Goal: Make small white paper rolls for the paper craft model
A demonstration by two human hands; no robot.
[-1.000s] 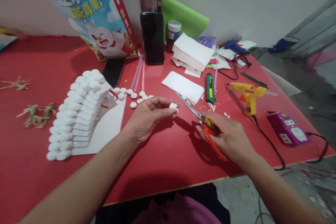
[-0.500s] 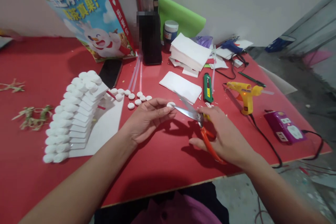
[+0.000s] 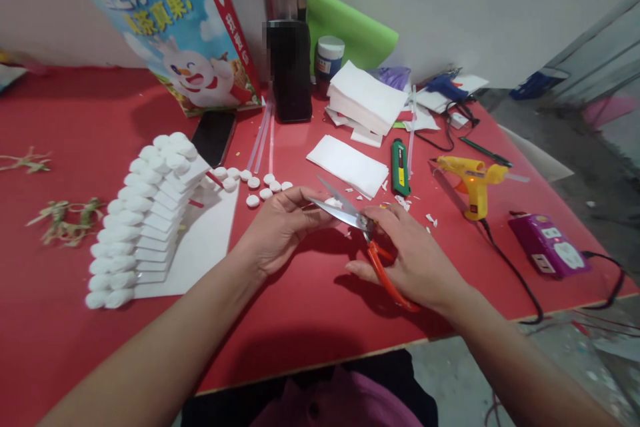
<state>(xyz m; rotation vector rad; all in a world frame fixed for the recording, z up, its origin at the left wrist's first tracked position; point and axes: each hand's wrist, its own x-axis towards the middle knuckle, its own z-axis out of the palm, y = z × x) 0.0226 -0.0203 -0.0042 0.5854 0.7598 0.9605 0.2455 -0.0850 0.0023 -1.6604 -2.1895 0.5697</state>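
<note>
My left hand [image 3: 287,223] pinches a small white disc [image 3: 333,202], mostly hidden behind the blades. In my right hand [image 3: 413,250] are scissors [image 3: 384,273] with red handles, their blades parted and lying across the disc and the left fingertips. Small white scraps [image 3: 431,220] are scattered on the red table beyond the right hand. Several loose white discs [image 3: 253,201] lie just past my left hand. Further left, a fanned row of white card strips [image 3: 159,220] with white round pieces at their ends rests on a white sheet [image 3: 207,247].
A yellow glue gun [image 3: 473,183] and a purple power socket [image 3: 550,245] with cords occupy the right side. A green utility knife [image 3: 400,167] lies beside folded white paper [image 3: 347,163]. At the back stand a phone [image 3: 290,73], a jar [image 3: 329,60] and a printed bag [image 3: 165,33].
The scissors and my right hand have shifted left, so the blades now reach over my left fingertips and cover more of the disc. The view has shifted slightly.
</note>
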